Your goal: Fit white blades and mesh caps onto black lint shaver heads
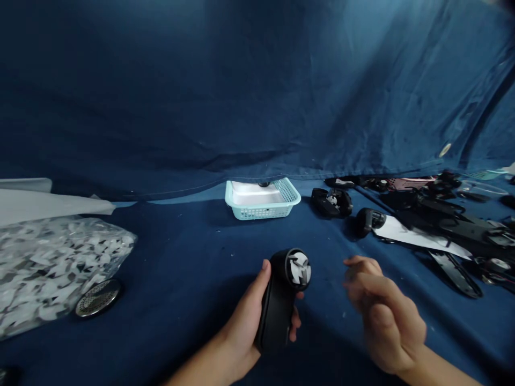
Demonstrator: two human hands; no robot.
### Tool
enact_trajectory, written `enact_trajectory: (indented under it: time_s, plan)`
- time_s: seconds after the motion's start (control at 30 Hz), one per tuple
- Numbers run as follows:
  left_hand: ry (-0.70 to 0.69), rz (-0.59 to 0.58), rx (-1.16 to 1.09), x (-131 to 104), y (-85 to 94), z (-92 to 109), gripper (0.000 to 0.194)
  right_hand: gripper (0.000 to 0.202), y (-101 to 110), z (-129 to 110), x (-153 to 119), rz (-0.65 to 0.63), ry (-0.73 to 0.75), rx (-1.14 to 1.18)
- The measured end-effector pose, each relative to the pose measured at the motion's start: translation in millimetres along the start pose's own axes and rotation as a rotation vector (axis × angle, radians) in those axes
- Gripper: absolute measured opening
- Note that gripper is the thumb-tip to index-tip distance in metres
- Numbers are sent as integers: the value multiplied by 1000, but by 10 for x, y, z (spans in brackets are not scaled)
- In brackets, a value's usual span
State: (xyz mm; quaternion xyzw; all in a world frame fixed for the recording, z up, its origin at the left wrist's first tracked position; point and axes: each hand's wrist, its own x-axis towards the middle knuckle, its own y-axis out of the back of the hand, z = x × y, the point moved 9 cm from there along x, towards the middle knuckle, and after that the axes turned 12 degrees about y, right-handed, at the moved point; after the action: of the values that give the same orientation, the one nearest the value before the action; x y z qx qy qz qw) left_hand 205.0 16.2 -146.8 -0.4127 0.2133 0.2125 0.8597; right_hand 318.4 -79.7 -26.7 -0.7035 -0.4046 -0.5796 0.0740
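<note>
My left hand (245, 316) is wrapped round a black fabric shaver (277, 311), held upright at the middle front. Its round head faces right and up, and white blade-like pieces (299, 268) show inside the open ring. To the right of it, apart from the shaver, my right hand (384, 316) hovers over the blue cloth with its fingers curled in. That hand is partly blurred, and whatever it may hold is hidden. A round perforated metal cover (98, 298) lies on the cloth at the left.
A clear bag (60, 268) of small white and grey pieces lies at the left. Further back stands a light-blue basket (263, 213) with a white lining. Black shaver parts (332, 202) and a crowded pile of black housings (446, 220) lie at the right. A blue curtain (241, 96) hangs behind.
</note>
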Motion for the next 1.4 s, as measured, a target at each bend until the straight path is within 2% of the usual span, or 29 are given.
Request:
enact_trajectory:
  time_s: [0.1, 0.2, 0.27, 0.33, 0.43, 0.47, 0.53, 0.6, 0.7, 0.73, 0.8, 0.87, 0.93, 1.07, 1.1, 1.17, 1.3, 1.4]
  plan:
    - [2, -8, -11, 1, 7, -7, 82, 26, -155, -6, 54, -153, -16, -54]
    - [14, -25, -17, 9, 2, -20, 81, 37, -306, 90, 58, -312, -97, -107]
    - [22, -23, -25, 14, 9, -27, 82, 39, -361, 137, 40, -373, -123, -112]
    - [32, -21, -39, 19, 16, -33, 82, 32, -310, 147, 47, -316, -117, -103]
    - [35, -34, -59, 21, 9, -25, 81, 39, -120, 111, 72, -108, -80, -55]
    - [35, -38, -65, 21, 4, -21, 81, 38, -88, 107, 71, -76, -77, -44]
    - [31, -38, -83, 16, -2, -8, 80, 29, -116, 126, 59, -106, -95, -49]
    - [34, -34, -102, 11, -7, -4, 80, 22, -214, 175, 37, -197, -134, -69]
    - [51, -33, -117, 7, -9, -18, 79, 40, -381, 240, -8, -337, -175, -46]
    - [54, -35, -121, 8, -7, -23, 79, 38, -407, 252, -18, -354, -183, -30]
    - [44, -42, -125, 11, 0, -20, 77, 30, -360, 250, -10, -288, -177, 6]
    - [21, -54, -120, 12, -1, -5, 77, 41, -223, 231, 6, -138, -160, 39]
    - [0, -59, -116, 7, -4, 11, 77, 43, -121, 214, 1, -33, -146, 55]
    - [-7, -52, -125, -23, -12, 26, 76, 18, -127, 306, -19, 1, -184, -21]
    - [-8, -53, -128, -32, -15, 30, 76, 13, -127, 370, -26, 29, -216, -40]
    - [-15, -65, -132, -46, -18, 39, 77, 20, -112, 546, -61, 120, -321, -43]
    - [-71, -94, -173, -47, 7, 78, 76, 41, -223, 959, -230, 218, -636, 173]
    - [-96, -98, -179, -41, 27, 92, 76, 40, -258, 1094, -323, 268, -750, 248]
